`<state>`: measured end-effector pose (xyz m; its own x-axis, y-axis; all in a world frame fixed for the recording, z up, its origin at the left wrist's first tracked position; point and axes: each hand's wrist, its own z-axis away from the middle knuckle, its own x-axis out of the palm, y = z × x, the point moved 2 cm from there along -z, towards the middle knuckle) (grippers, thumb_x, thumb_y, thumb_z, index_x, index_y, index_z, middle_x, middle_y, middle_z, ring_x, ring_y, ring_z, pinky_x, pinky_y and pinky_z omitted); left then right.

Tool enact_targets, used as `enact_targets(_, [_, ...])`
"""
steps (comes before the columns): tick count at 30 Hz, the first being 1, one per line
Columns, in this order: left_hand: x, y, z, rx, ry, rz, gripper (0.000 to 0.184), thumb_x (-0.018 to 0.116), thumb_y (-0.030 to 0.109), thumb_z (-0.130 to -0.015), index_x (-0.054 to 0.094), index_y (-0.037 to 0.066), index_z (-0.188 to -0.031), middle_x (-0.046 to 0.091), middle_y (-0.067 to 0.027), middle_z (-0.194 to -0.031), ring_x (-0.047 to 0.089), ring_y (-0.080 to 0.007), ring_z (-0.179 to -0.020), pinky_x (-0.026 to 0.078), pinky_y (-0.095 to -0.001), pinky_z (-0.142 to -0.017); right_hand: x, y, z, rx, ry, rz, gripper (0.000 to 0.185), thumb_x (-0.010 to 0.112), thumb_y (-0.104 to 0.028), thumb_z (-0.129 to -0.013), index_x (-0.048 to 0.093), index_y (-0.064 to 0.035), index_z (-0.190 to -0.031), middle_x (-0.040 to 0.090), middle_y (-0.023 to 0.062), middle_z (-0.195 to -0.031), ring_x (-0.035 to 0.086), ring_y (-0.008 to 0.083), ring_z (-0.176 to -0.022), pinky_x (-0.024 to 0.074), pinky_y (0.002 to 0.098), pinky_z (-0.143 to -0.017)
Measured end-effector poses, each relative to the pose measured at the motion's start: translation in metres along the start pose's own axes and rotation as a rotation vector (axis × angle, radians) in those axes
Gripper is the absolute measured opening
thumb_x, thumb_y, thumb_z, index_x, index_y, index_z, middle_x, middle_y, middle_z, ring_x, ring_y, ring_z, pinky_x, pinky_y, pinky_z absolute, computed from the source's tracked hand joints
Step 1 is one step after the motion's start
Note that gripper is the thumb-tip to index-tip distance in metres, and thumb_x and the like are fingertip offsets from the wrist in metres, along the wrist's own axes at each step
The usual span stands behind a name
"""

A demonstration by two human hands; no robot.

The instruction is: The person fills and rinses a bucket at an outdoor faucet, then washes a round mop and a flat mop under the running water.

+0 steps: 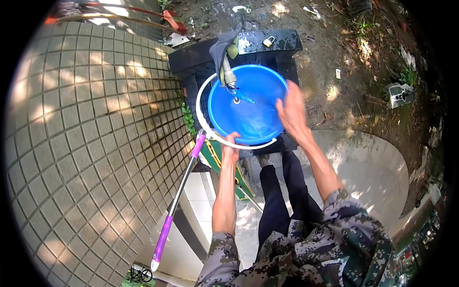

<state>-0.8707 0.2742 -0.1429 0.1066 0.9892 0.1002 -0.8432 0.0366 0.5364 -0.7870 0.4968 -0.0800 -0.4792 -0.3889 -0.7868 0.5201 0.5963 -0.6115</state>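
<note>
A blue bucket point(267, 115) with a white handle sits under a tap point(228, 74) that has a blue lever and dark cloth around its pipe. Some water seems to lie in its bottom. My left hand point(231, 144) grips the near-left rim, beside the handle. On the right side, my right hand point(291, 112) is at the rim, blurred, its fingers apart and nothing held in them. The bucket stands within a black sink point(191, 81).
A padlock point(268, 41) lies on the sink's back ledge. Left is a tiled wall point(95, 119), with a purple-handled pole point(179, 191) leaning near it. A green board point(213, 155) stands below the sink. Muddy ground with litter point(400, 94) lies right.
</note>
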Motion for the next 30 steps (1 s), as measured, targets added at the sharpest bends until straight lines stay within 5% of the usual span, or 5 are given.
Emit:
enact_targets(5, [-0.006,-0.006,-0.005,0.045,0.071,0.018,0.019,0.056,-0.001,-0.065,0.047,-0.003,-0.081,0.05,-0.0088,-0.065,0.048,-0.019,-0.04,0.044,-0.0296,-0.033,0.103,-0.011,-0.042,0.06,-0.88,-0.338,0.037,0.045,-0.031,-0.094,0.051,0.0058,-0.098,0.059,0.0251,-0.078,0.061,0.038,-0.078,0.0487,0.0442,-0.069])
enact_targets(16, [-0.029,-0.012,-0.026,-0.032,0.005,0.032,0.015,0.056,0.002,-0.066,0.052,0.002,-0.081,0.051,-0.0041,-0.063,0.047,-0.014,-0.041,0.035,-0.0239,-0.034,0.153,-0.064,0.012,1.037,-0.312,-1.366,0.032,0.046,-0.025,-0.093,0.055,0.0052,-0.094,0.06,0.0171,-0.072,0.064,0.0223,-0.058,0.0514,0.0354,-0.052])
enact_targets(20, [-0.043,-0.032,-0.021,0.038,0.032,-0.001,0.005,0.053,0.003,-0.068,0.049,0.006,-0.067,0.045,-0.0019,-0.057,0.041,-0.0121,-0.039,0.03,-0.0232,-0.033,0.061,0.014,-0.001,0.139,-0.175,-0.117,0.044,0.057,-0.025,-0.085,0.047,0.0061,-0.113,0.057,0.0249,-0.097,0.058,0.0355,-0.097,0.0453,0.0439,-0.08])
enact_targets(22, [-0.035,-0.025,-0.019,0.018,0.049,0.027,0.006,0.053,0.001,-0.067,0.048,0.004,-0.068,0.044,-0.0018,-0.057,0.042,-0.0125,-0.04,0.031,-0.0238,-0.033,0.027,0.043,-0.004,0.456,-0.363,0.174,0.057,0.061,-0.031,-0.083,0.042,0.0058,-0.123,0.048,0.0272,-0.119,0.046,0.0328,-0.118,0.0422,0.0406,-0.091])
enact_targets(30, [-0.029,-0.018,-0.026,-0.027,-0.112,-0.08,0.009,0.054,-0.003,-0.061,0.051,0.003,-0.066,0.047,-0.0035,-0.057,0.045,-0.0153,-0.043,0.033,-0.0271,-0.037,0.054,0.1,0.053,1.262,-0.661,-1.15,0.042,0.056,-0.018,-0.081,0.048,0.0081,-0.113,0.059,0.0224,-0.102,0.065,0.0317,-0.081,0.0567,0.0485,-0.062])
